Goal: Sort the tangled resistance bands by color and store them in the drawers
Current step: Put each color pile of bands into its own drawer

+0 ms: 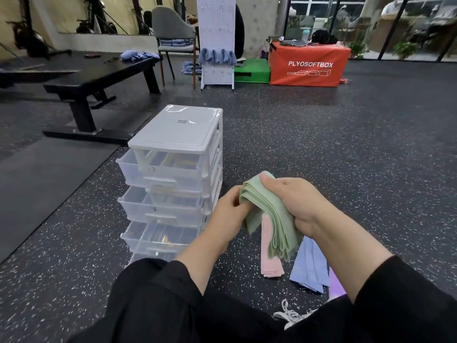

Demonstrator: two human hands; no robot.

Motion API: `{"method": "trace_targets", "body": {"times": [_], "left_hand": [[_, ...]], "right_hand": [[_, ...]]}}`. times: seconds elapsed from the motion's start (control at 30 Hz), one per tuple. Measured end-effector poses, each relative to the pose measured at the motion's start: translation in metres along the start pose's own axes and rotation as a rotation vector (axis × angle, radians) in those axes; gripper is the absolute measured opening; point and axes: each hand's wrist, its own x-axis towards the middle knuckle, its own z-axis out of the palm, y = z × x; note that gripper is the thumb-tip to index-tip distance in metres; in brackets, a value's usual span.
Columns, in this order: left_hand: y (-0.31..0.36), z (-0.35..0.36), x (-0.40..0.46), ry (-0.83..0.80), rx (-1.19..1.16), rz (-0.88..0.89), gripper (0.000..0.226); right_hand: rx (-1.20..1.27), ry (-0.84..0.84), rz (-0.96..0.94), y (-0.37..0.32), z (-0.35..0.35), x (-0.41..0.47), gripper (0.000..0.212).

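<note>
A person sits on a dark, speckled gym floor [346, 144], seen from a camera on their head looking down at both hands. The right hand [299, 204] holds a folded bundle of green resistance bands [272, 219] just above the floor, its thumb pressed across the top and its fingers curled underneath, so the layers stay stacked. The left hand [228, 212] pinches the bundle's near-left edge, probably squaring the layers so they will fit a drawer.

On the floor below the hands, near and to the right, lie three more bands side by side: a pink band [269, 263], a blue band [309, 266] and a purple band [336, 285]. Laid apart like this, they appear already sorted by color and waiting their turn.

Just left of the hands stands a white plastic drawer unit [178, 129] with clear drawers, all pulled partly open, presumably so each color can be dropped in. The top drawer [158, 167] seems to hold something yellowish, and the third drawer [153, 238] shows a small yellow-orange item; the second drawer [153, 204] is too hazy to tell.

Farther off, a black bench [99, 78] stands to the left and an orange box [309, 65] to the right.
</note>
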Motion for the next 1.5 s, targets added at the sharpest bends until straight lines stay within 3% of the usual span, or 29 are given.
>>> {"method": "trace_targets", "body": {"times": [0.1,0.17,0.23,0.33,0.47,0.57,0.67,0.77,0.9,1.0,1.1,1.17,1.33,1.5], "left_hand": [[-0.001,0.002,-0.001,0.009,-0.017,-0.04,0.022],[-0.006,0.002,-0.002,0.034,-0.024,-0.067,0.029],[-0.012,0.001,-0.002,0.032,-0.06,-0.092,0.024],[-0.018,0.002,-0.005,0.014,-0.159,-0.151,0.022],[-0.017,0.006,-0.011,-0.033,-0.467,-0.307,0.034],[-0.013,0.005,-0.016,-0.044,-0.694,-0.398,0.052],[-0.007,0.009,-0.02,-0.046,-0.639,-0.426,0.053],[-0.004,0.016,-0.019,0.011,-0.609,-0.455,0.037],[-0.002,0.017,-0.016,0.067,-0.694,-0.473,0.035],[0.0,0.013,-0.013,0.074,-0.757,-0.404,0.036],[0.009,0.012,-0.011,0.14,-0.767,-0.279,0.026],[0.013,0.013,-0.008,0.229,-0.729,-0.219,0.022],[0.013,-0.007,-0.002,0.368,-0.718,-0.209,0.035],[0.011,-0.044,-0.009,0.324,-0.771,-0.257,0.043]], "right_hand": [[0.057,-0.029,0.04,0.002,0.001,0.001,0.045],[0.08,-0.087,0.065,0.0,-0.001,0.0,0.033],[0.046,-0.139,0.09,-0.002,-0.003,-0.003,0.016],[-0.05,-0.14,0.11,0.001,-0.005,-0.002,0.01],[-0.128,-0.102,0.088,0.008,-0.003,0.003,0.027],[-0.223,-0.019,0.053,0.016,-0.001,0.005,0.027],[-0.521,0.096,-0.042,0.024,0.002,0.009,0.018],[-0.83,0.133,-0.102,0.03,0.011,0.008,0.032],[-1.059,0.3,-0.206,0.035,0.016,0.007,0.058],[-0.848,0.156,-0.168,0.033,0.009,0.002,0.073],[-0.631,-0.054,-0.133,0.037,0.007,-0.004,0.037],[-0.584,-0.059,-0.187,0.039,0.011,-0.005,0.027],[-0.603,-0.137,-0.182,0.034,0.027,0.001,0.029],[-0.468,-0.218,-0.159,0.031,0.048,0.015,0.022]]}}
